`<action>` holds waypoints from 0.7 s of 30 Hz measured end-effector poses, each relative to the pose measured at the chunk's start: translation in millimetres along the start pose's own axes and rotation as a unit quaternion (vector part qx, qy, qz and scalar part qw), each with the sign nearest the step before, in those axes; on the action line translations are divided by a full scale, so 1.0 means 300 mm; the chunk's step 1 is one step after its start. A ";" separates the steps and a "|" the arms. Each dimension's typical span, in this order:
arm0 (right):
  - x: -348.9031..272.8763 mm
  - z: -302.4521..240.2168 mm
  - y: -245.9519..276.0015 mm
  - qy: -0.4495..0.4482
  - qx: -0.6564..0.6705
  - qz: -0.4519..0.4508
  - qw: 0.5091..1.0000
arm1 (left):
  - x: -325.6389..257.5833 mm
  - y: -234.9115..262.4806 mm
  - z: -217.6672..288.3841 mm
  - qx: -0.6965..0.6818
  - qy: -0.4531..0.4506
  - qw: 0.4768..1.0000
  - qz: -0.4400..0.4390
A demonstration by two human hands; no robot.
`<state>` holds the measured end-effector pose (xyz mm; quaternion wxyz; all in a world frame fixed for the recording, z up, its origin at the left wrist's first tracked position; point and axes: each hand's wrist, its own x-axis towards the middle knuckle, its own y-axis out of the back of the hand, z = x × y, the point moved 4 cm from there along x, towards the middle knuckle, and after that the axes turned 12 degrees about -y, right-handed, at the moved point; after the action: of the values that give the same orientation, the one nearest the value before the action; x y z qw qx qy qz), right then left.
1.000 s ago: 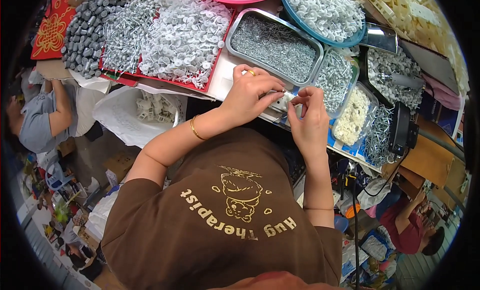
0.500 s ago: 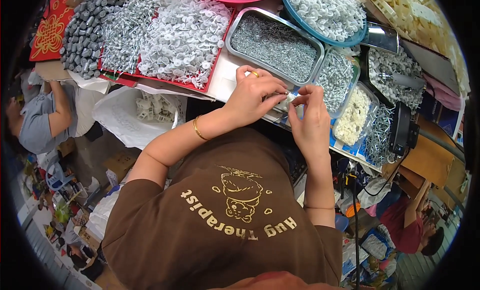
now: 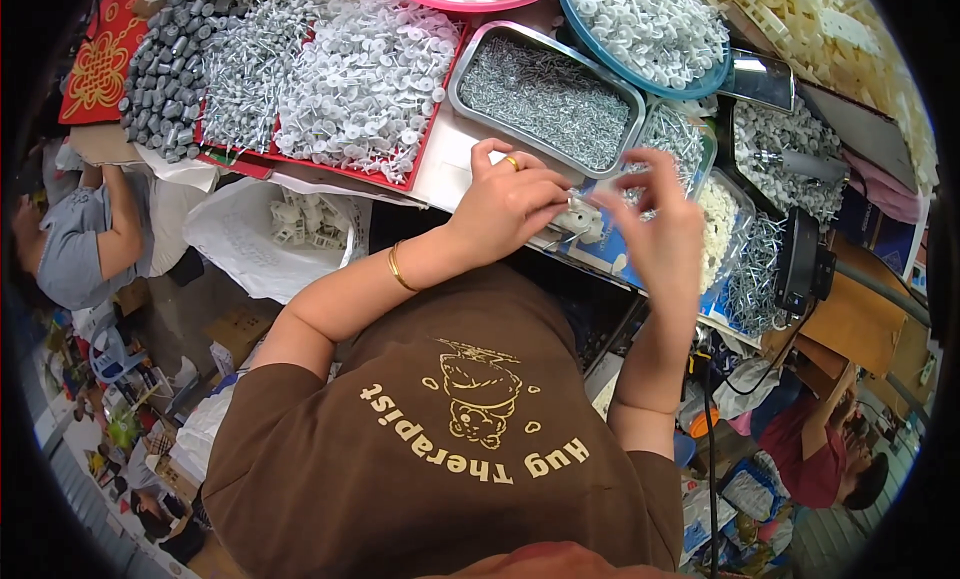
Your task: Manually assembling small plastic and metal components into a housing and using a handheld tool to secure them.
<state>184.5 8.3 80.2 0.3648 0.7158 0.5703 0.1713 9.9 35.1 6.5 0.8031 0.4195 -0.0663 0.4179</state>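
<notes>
My left hand [image 3: 508,204] is closed in a pinch at the front edge of the table. At its fingertips is a small white plastic piece [image 3: 582,220], partly hidden by the fingers. Just right of that piece my right hand [image 3: 662,224] is raised, its thumb and fingers smeared by motion; whether it holds anything I cannot make out. Beyond both hands lies a metal tray [image 3: 478,107] of small screws. Beside the right hand stand a clear tub of nails [image 3: 672,139] and a container of small cream-white parts [image 3: 718,219].
At the left, a red tray [image 3: 425,151] holds white clips with nails, beside loose nails and grey plugs [image 3: 165,79]. A blue basin [image 3: 722,74] and a pink basin [image 3: 480,6] stand at the back. A white bag [image 3: 230,224] hangs below the edge; a black device [image 3: 803,264] sits right.
My right hand has drawn away from the left fingertips, rightward, and its fingers have spread from the white piece. The left hand stays almost in place.
</notes>
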 end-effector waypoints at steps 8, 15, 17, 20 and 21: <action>0.413 0.146 0.135 0.036 -0.189 0.254 0.948 | 0.043 0.064 0.014 0.072 -0.029 0.997 0.031; 0.469 0.157 0.145 0.105 -0.228 0.226 0.941 | 0.302 0.450 -0.294 0.413 0.002 0.901 0.130; 0.457 0.138 0.140 0.037 -0.089 0.195 0.976 | 0.342 0.473 -0.410 0.382 -0.013 0.920 0.090; 0.455 0.181 0.122 -0.029 0.178 0.108 0.978 | 0.361 0.469 -0.484 0.311 -0.009 0.950 0.018; 0.447 0.196 0.113 -0.037 0.281 0.068 0.956 | 0.356 0.479 -0.498 0.293 -0.015 0.956 0.019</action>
<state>285.9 112.5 41.8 0.1573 0.8326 0.5311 0.0015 -62.5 252.7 48.8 0.6360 0.6411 0.0393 0.4276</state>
